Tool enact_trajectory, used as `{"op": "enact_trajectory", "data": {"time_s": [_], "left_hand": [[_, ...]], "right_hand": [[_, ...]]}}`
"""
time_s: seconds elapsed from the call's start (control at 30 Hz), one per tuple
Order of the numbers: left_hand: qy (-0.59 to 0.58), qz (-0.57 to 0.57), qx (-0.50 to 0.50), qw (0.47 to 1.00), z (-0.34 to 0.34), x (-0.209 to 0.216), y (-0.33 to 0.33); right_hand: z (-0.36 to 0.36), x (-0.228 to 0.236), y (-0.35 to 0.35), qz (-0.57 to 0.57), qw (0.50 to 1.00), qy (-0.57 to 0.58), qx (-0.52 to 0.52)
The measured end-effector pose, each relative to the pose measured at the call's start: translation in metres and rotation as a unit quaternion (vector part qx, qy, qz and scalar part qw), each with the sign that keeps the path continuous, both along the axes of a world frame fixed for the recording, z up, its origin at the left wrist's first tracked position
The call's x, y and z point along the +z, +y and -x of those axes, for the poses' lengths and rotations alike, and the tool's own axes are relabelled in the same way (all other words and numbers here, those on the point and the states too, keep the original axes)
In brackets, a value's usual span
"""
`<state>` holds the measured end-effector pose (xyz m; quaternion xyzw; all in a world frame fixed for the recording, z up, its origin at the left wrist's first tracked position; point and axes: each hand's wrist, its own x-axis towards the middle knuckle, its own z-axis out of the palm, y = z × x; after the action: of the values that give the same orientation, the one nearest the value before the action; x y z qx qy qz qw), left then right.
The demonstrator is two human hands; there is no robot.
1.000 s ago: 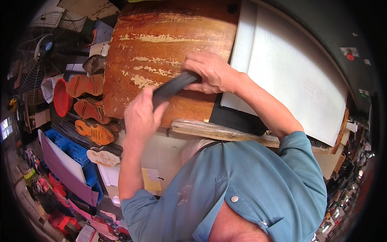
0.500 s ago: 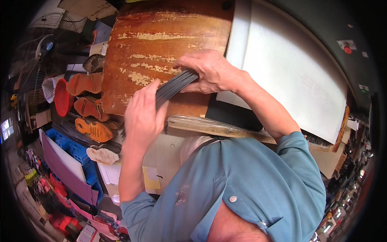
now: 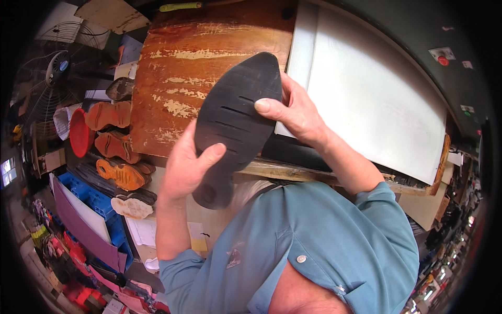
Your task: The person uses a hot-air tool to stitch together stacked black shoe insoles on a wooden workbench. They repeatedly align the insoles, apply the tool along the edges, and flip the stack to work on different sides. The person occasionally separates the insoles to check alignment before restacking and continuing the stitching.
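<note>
A black shoe sole (image 3: 238, 112), broad at the far end and narrowing toward me, is held up with its slotted face showing. Several slits cross its middle. My left hand (image 3: 185, 162) grips its left edge, thumb lying on the face. On the right edge, near the broad end, my right hand (image 3: 293, 110) holds on, with its thumb pressed on the face and its fingers behind. Whether more soles are stacked behind this one is hidden from this side. Beneath and beyond lies a worn brown wooden board (image 3: 172, 68) with scraped pale patches.
Right of the board is a white panel (image 3: 376, 89) in a wooden-edged frame. At left stand stacked shoe soles (image 3: 123, 175), a red bowl (image 3: 81, 133), a fan (image 3: 57, 68) and a blue crate (image 3: 97, 201). A red button (image 3: 443, 60) sits on the dark machine at far right.
The black stack, edge-on before, is turned so its broad slotted face shows. My right hand has shifted right and slightly nearer; my left thumb now lies over the face.
</note>
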<state>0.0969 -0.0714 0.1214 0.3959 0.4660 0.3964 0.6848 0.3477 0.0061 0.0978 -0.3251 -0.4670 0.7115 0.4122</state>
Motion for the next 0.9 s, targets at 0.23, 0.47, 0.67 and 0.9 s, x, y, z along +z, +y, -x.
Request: {"op": "enact_trajectory", "data": {"time_s": [0.23,0.47,0.67,0.9], "left_hand": [[-0.096,0.019,-0.007,0.995,-0.024,-0.019,-0.013],[-0.169,0.061,0.0,0.984,-0.041,-0.04,-0.015],[0.244,-0.144,-0.067,0.957,-0.043,-0.068,0.005],[0.274,-0.163,-0.068,0.945,-0.054,-0.088,-0.006]], "right_hand": [[-0.007,-0.008,-0.028,0.09,0.993,0.01,-0.079],[-0.009,0.011,-0.044,0.059,0.995,0.011,-0.076],[-0.003,-0.017,-0.041,0.085,0.978,-0.177,-0.066],[-0.012,-0.035,-0.053,0.053,0.98,-0.179,-0.062]]}}
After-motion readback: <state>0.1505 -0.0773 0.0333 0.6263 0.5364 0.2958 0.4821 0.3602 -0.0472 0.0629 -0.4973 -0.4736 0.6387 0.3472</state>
